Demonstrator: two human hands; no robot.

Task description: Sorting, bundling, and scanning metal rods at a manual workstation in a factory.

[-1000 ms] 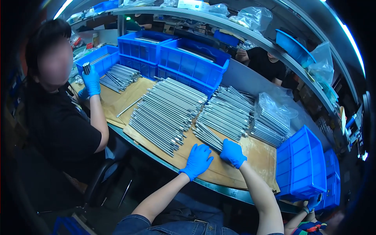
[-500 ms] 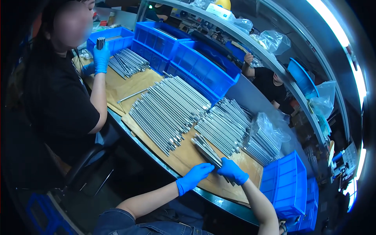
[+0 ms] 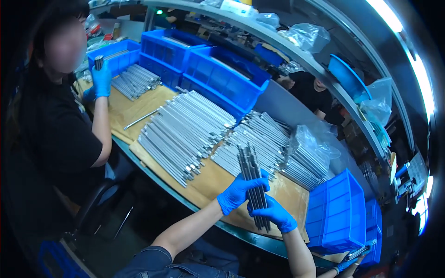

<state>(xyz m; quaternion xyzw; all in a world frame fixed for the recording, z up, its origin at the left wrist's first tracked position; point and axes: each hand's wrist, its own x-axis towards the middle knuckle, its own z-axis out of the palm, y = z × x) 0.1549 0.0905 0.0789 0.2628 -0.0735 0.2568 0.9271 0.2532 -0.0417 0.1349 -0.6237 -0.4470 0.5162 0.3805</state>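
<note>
Both my hands wear blue gloves and grip one bundle of thin metal rods, held upright above the near part of the table. My left hand wraps round the middle of the bundle. Just below it, my right hand holds the lower part from the right side. The rod tops sit at uneven heights. Beyond the bundle, a wide row of silver rods lies on brown paper, with a second pile of rods to its right.
Blue bins stand stacked along the back, and another blue bin is at the right. At left a co-worker's gloved hand holds rods. Another gloved hand with rods shows at lower right. A plastic bag covers some rods.
The bundle has risen from a low slant to upright. My left hand has moved from beside its lower part to a grip round its middle. The view has shifted somewhat.
</note>
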